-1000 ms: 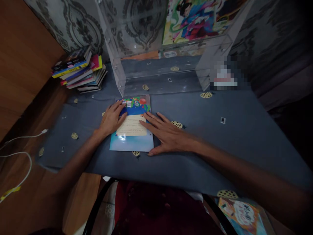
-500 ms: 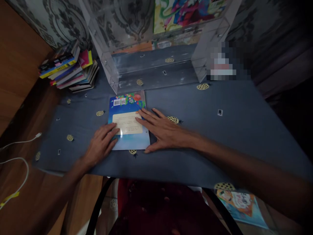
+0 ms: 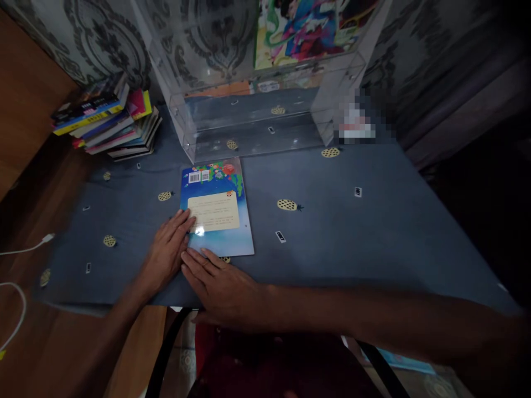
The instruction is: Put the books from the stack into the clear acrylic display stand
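Observation:
A thin blue picture book [image 3: 218,210] lies back cover up on the blue patterned tablecloth [image 3: 332,221], just in front of a clear acrylic case. My left hand [image 3: 166,254] lies flat on the cloth with its fingertips on the book's lower left corner. My right hand [image 3: 222,284] lies flat just below the book's near edge, fingers stretched out and pointing left, close to my left hand. Neither hand holds anything.
A clear acrylic case [image 3: 257,110] stands open-fronted at the back of the table. A stack of books [image 3: 108,121] sits at the back left. A white cable [image 3: 25,249] lies on the wooden floor at left. A black chair frame [image 3: 166,348] is under me.
My right hand has slid off the book's right side down to its near edge. My left hand earlier moved from the book's top left to its lower left corner. The book stays flat.

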Action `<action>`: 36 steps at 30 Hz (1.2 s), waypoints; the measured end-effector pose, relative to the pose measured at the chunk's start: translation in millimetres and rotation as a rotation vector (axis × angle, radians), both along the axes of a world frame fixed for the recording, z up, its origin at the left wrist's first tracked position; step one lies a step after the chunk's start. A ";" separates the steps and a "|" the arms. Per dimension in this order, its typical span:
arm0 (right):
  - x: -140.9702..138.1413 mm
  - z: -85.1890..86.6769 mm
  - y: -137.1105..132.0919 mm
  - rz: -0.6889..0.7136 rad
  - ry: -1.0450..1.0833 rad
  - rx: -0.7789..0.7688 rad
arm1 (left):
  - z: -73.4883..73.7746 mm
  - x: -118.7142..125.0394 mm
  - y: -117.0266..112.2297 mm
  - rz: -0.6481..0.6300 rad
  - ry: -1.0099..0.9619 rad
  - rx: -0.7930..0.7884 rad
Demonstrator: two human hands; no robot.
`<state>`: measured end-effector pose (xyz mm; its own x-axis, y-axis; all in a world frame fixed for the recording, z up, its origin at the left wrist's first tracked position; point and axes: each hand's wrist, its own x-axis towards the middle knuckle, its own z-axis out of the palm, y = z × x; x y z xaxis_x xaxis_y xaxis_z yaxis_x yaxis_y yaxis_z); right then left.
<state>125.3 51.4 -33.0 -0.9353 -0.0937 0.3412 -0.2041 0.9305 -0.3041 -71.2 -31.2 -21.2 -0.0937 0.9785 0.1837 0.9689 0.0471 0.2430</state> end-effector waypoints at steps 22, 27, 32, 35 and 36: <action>76.3 -2.8 55.4 -0.079 -0.044 0.067 | 7.4 42.8 58.2 -0.344 0.203 -0.047; 74.4 -9.5 55.3 -0.118 0.044 0.078 | 5.8 27.3 135.4 -0.292 0.158 -0.028; 70.4 -29.4 53.7 -0.138 0.121 0.202 | -0.1 10.2 185.8 -0.239 0.140 0.075; 62.1 -51.5 52.6 -0.180 0.219 0.255 | -5.5 9.2 191.9 -0.246 0.148 0.124; 58.4 -58.3 53.6 -0.210 0.275 0.267 | -7.9 9.0 191.9 -0.249 0.149 0.139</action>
<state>183.6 105.0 -91.4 -0.8211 -0.0298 0.5700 -0.0415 0.9991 -0.0075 -62.3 160.6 -29.2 0.1839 0.9326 0.3106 0.9717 -0.2201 0.0855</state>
